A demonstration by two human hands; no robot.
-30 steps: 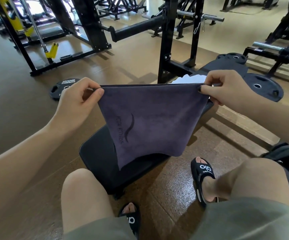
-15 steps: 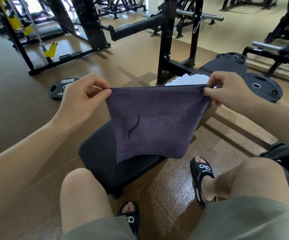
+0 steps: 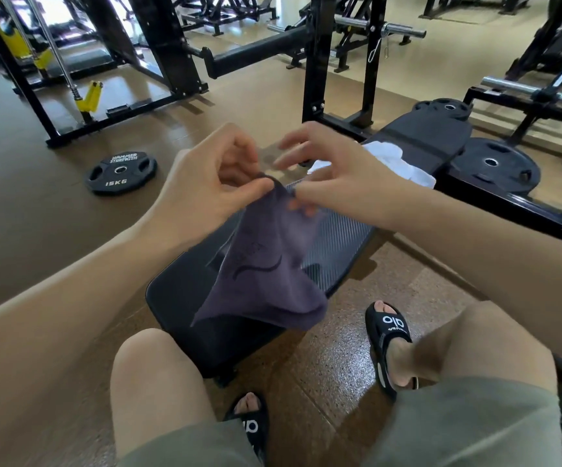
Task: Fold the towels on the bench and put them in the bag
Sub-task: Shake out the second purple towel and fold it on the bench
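One weight plate (image 3: 120, 172) reads "HAMMER STRENGTH 15KG"; slides (image 3: 389, 345) read "alo".

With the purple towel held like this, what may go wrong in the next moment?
1. The left hand pinches the purple towel at its top while the right hand looks motion-blurred with spread fingers; if that grip is loose, the corners may misalign and the fold come out crooked.
2. The towel's lower edge hangs over the bench end; it might slip to the floor.
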